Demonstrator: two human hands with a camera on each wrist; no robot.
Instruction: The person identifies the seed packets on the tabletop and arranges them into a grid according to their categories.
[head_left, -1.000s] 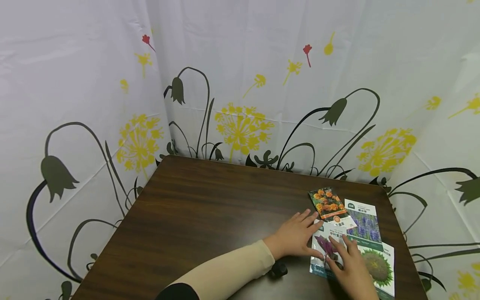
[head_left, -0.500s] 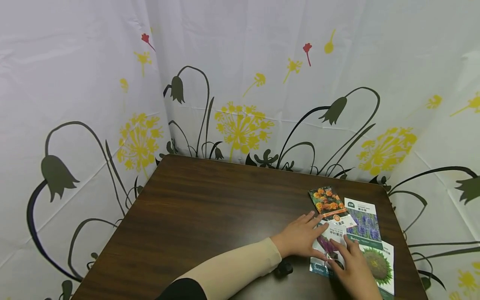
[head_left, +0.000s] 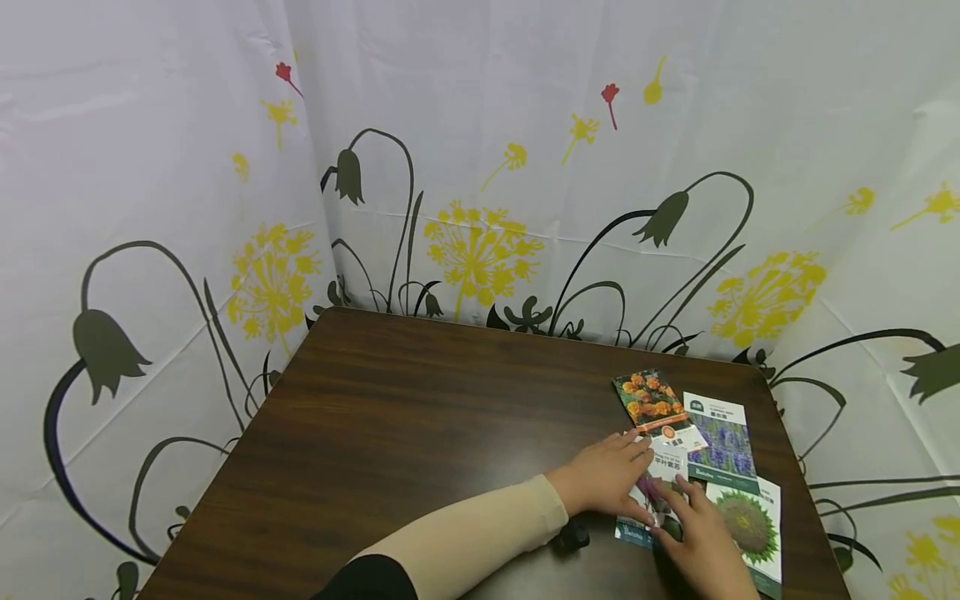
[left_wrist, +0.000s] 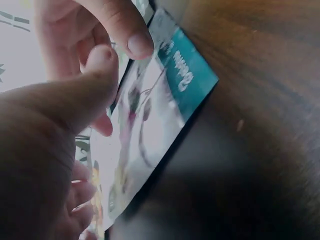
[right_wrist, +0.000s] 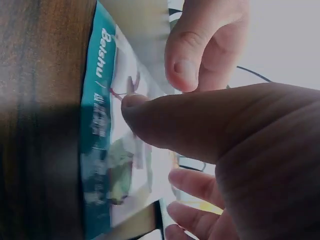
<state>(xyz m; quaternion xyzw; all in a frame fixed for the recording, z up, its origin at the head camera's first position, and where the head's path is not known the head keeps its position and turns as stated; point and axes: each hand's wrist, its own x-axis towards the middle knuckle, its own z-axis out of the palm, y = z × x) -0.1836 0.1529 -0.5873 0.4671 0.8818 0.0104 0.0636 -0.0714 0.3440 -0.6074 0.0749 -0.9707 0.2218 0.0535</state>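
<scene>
A seed packet (head_left: pixel 667 468) with a purple leafy plant on a white ground and a teal bottom band lies flat at the table's right side. My left hand (head_left: pixel 609 477) rests on its left part, fingers spread and mostly straight. From the lower right, my right hand (head_left: pixel 703 537) touches the packet with extended fingers. Both thumbs lie over its lower half, close together. In the left wrist view the teal corner (left_wrist: pixel 192 75) shows beside the thumb. The right wrist view shows the teal band (right_wrist: pixel 97 125) with the right thumb just above the printed face. My hands hide much of the picture.
Around it lie a packet with orange flowers (head_left: pixel 651 398), one with purple-blue flower spikes (head_left: pixel 723 442) and one with a round green flower head (head_left: pixel 744 527). A small black object (head_left: pixel 572 536) sits below my left wrist. Printed curtains (head_left: pixel 480 100) surround the dark wooden table (head_left: pixel 420 417).
My left hand has shifted slightly to the right over the purple-leaf seed packet. The right hand stays nearly in place. The head view has shifted a little; the other packets look unmoved.
</scene>
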